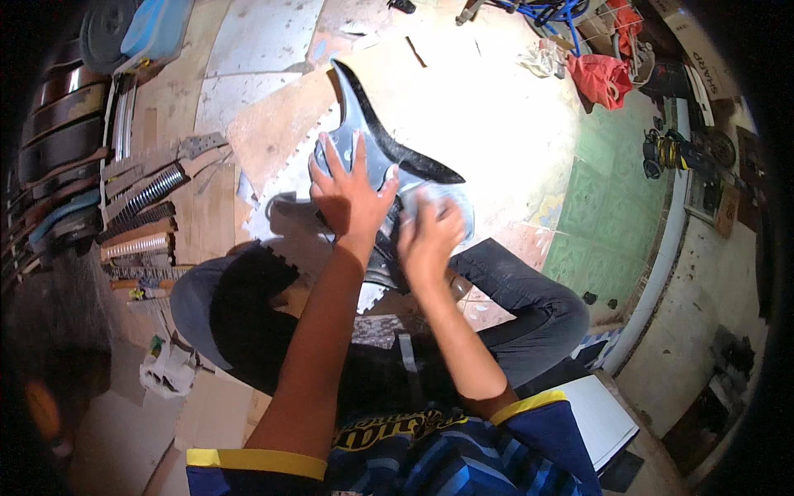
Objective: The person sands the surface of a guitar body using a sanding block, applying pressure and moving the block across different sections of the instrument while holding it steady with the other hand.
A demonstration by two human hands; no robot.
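A black guitar body with dull grey, scuffed areas [356, 107] lies in front of me, its long horn pointing away, on a white jagged-edged mat [279, 184]. My left hand [346, 186] presses on its upper middle with fingers spread. My right hand [430, 231] is at the body's right part, fingers bent over something pale and motion-blurred that I cannot make out. The part of the body under both hands is partly hidden.
Guitar necks [150, 186], springs and dark cases [58, 149] line the left. Red cloth [597, 78] and a blue bicycle frame [562, 12] lie far right. My crossed legs [542, 326] surround the body's near side. A white board [589, 417] sits lower right.
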